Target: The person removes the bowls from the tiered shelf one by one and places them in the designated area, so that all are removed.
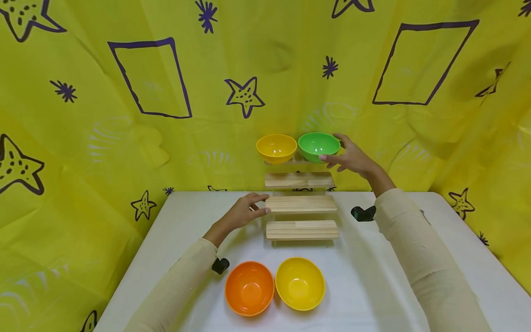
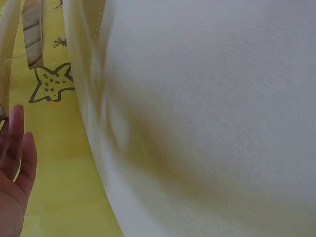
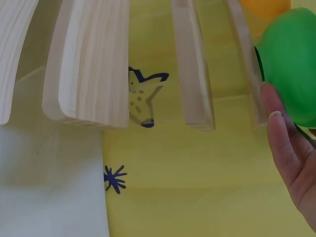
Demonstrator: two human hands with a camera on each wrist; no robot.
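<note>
At the top of a stepped wooden rack, a green bowl sits to the right of a yellow-orange bowl. My right hand holds the green bowl from its right side, thumb toward the front and fingers at the rim behind. In the right wrist view fingertips meet the bowl's underside near the top board. My left hand grips the left end of one of the rack's middle boards between thumb and fingers. The left wrist view shows only part of this hand, with fingertips at the board's edge.
On the white table in front of the rack stand an orange bowl and a yellow bowl, side by side. A yellow patterned cloth hangs behind the rack and along both sides.
</note>
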